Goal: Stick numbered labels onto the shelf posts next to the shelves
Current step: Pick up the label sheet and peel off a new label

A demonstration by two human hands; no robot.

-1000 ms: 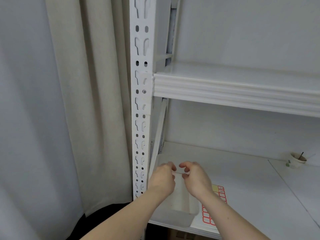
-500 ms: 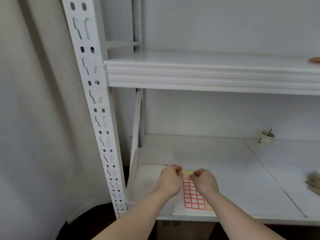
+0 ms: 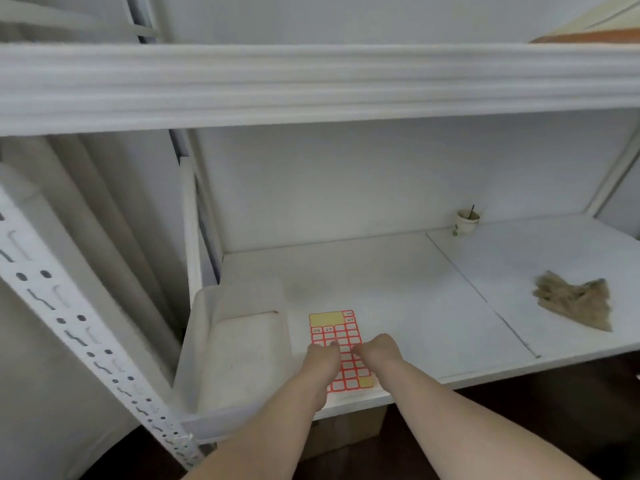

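Red grid lines mark out the label sheet [image 3: 341, 348], which lies flat on the white lower shelf [image 3: 415, 289] near its front edge. Its backing shows yellow where labels are gone: a wide bare patch at the top left and a small one at the bottom right corner. A few labels in the upper rows carry small dark handwritten marks, too blurred to read. The other cells look white and blank.

Both hands are down on the sheet, side by side and close together. The left hand [image 3: 323, 356] has its fingers curled with the tips on the middle rows; the right hand [image 3: 377, 349] is curled the same way just beside it. Whether either one pinches a label cannot be told, since the fingertips are hidden under the knuckles.

Just left of the sheet sits a translucent plastic bin [image 3: 235, 348]. The perforated white shelf post [image 3: 79, 327] slants across the lower left. Farther back on the shelf stands a small paper cup [image 3: 465, 221] with a dark stick in it, and a tan crumpled cloth [image 3: 576, 301] lies to the right.
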